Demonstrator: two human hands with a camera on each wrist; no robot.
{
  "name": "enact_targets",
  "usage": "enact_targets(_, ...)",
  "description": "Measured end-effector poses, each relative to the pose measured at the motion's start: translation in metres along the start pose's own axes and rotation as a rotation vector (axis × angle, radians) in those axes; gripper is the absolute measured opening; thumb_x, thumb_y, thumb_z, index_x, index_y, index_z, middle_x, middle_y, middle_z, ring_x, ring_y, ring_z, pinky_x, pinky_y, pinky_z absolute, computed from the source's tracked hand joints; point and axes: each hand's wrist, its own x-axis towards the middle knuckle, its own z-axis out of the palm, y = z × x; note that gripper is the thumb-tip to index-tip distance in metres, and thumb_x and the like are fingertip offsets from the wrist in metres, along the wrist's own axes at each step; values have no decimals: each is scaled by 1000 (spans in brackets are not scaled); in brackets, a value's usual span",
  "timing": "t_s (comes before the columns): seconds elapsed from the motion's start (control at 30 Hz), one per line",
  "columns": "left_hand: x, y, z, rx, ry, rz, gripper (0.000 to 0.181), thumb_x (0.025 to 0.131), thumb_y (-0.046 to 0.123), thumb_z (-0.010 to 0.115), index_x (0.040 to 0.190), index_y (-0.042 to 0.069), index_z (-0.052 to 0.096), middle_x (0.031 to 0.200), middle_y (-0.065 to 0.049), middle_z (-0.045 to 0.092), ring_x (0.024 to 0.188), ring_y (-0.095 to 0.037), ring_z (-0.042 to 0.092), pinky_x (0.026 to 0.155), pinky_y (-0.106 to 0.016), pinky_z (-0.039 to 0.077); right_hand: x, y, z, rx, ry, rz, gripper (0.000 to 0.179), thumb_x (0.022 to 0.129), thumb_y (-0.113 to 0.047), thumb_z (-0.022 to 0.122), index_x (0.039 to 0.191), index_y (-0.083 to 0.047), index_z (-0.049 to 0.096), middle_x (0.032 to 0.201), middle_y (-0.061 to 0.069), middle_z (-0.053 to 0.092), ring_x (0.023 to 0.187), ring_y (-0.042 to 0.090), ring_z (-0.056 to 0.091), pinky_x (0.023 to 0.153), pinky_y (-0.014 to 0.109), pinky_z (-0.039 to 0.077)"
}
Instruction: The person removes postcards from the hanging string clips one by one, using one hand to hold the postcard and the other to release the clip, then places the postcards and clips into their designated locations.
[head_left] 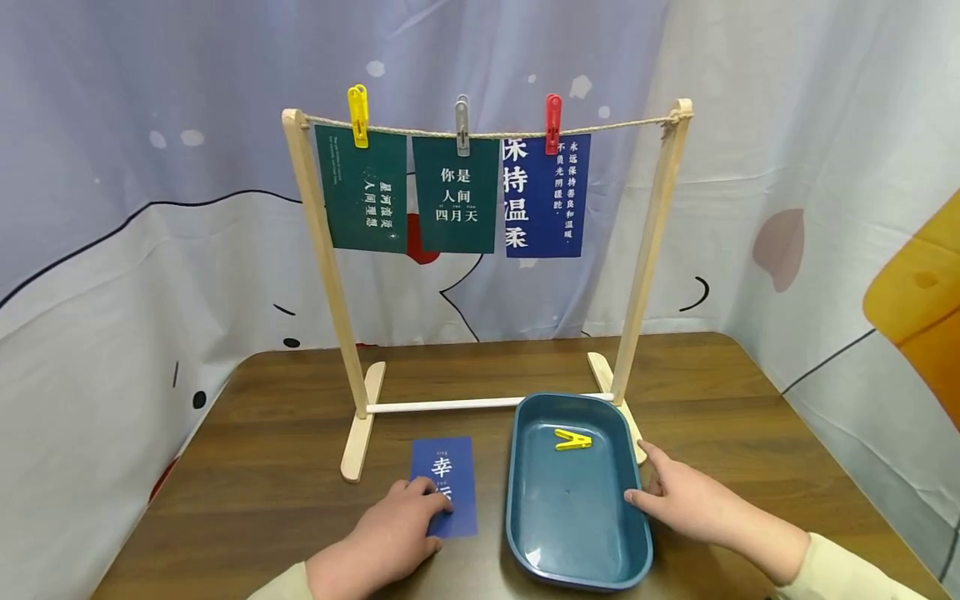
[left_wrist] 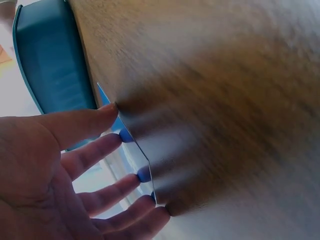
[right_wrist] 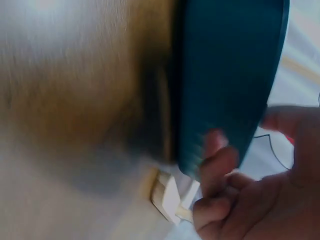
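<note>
My left hand rests on a blue card with white characters, lying flat on the table. In the left wrist view its fingertips touch the card, the thumb at its edge. My right hand holds the right side of a dark teal plastic tub, thumb over the rim and the other fingers outside. In the right wrist view those fingers are curled against the tub's wall. Inside the tub lies one yellow clothespin.
Behind stands a wooden rack with a rope. Yellow, grey and red clothespins hang two green cards and a blue card from it. The tub stands close to the rack's right foot.
</note>
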Motion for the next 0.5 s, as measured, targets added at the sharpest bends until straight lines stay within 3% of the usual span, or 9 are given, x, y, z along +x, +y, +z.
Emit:
enact_targets(0.2,1,-1,1,-3,10,4,30,80,21,79,108,18,71,113,-5,59,97,-27,54,72,-42,52,5,6,1,113,9,-28,69,90,-13,68,143,13,33,64,-4,51,54,9,44,52,27,38)
enact_targets(0.5,1,0,0,-4,8,-9,26,83,28,78,107,19,72,110,-4,60,96,-26,54,71,-42,51,4,11,-6,71,-4,29,66,89,-10,63,146,7,35,63,-3,51,53,12,45,50,27,37)
